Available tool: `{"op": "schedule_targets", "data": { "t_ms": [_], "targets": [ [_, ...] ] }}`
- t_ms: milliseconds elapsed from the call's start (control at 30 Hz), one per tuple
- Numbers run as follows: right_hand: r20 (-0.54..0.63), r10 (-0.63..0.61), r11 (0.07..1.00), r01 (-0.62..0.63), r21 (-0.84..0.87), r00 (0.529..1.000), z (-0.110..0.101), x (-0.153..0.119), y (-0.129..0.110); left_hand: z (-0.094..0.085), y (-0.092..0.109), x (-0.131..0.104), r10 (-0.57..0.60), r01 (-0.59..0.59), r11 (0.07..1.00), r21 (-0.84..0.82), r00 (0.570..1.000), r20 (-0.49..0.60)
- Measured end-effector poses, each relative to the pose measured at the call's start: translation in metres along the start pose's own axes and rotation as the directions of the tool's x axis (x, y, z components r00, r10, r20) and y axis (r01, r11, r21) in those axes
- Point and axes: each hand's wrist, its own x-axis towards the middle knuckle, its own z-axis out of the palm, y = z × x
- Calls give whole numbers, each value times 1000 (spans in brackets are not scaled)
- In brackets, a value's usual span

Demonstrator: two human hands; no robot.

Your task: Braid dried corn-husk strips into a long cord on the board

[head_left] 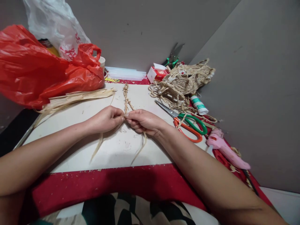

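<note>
My left hand (108, 119) and my right hand (143, 121) meet over the middle of the white board (112, 156), thumbs and fingers pinched together. Between them they grip pale straw strands. Loose strand ends (98, 146) hang below my left hand, and others (140, 150) trail under my right. Beyond my fingertips a thin twisted straw cord (125, 95) runs away up the board, with a short branch on its right side. The exact pinch point is partly hidden by my fingers.
A bundle of flat straw strips (79, 96) lies left, before a red plastic bag (58, 75). On the right are scissors (185, 120), coiled braided cord (185, 78), a thread spool (198, 104) and a pink glue gun (225, 148). Clear sticks (126, 74) and a tissue pack (158, 73) stand behind.
</note>
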Motion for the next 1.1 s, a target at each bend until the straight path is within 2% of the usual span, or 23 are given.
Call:
{"op": "schedule_targets", "data": {
  "t_ms": [100,200,267,367,500,600,700,733,767,833,867,900,967,1033,1100],
  "targets": [
    [-103,-25,1000,23,-15,994,7,-2,1,-5,4,-5,-92,102,991,-83,990,109],
    [-143,-51,998,56,30,988,13,-3,4,-3,9,-9,-176,210,960,-183,966,188],
    [-144,-49,991,67,120,988,17,-3,6,3,11,-11,-183,215,954,-211,970,160],
    [-137,-44,968,76,238,990,23,-3,10,19,9,-14,-170,179,961,-210,984,59],
    [-157,-66,967,102,234,985,28,-3,14,36,4,-16,-127,118,971,-210,992,-27],
    [-162,-81,974,113,198,983,27,-3,14,33,6,-16,-125,125,965,-229,992,11],
    [-128,-84,969,111,221,988,23,-2,13,14,10,-14,-191,206,962,-179,977,97],
    [-106,-80,966,103,238,991,21,-2,12,7,10,-13,-201,209,969,-130,977,72],
    [-85,-75,964,94,250,994,20,-2,11,0,9,-11,-190,190,979,-72,982,-2],
    [-46,-57,964,67,257,997,17,-2,10,-9,5,-8,-105,112,993,23,971,-216],
    [-29,-51,966,57,253,998,16,-1,10,-10,1,-7,-65,77,997,30,954,-294],
    [-11,-51,967,52,248,999,15,-1,10,-10,-2,-5,-60,62,998,-4,950,-307],
    [29,-65,970,56,236,997,13,1,11,-4,-7,-3,-125,98,980,-174,980,-152],
    [78,-70,976,52,211,994,10,4,12,2,-11,-2,-162,164,945,-284,986,31],
    [117,-67,981,44,188,991,8,5,12,5,-12,-2,-128,132,949,-288,991,32]
  ]
}}
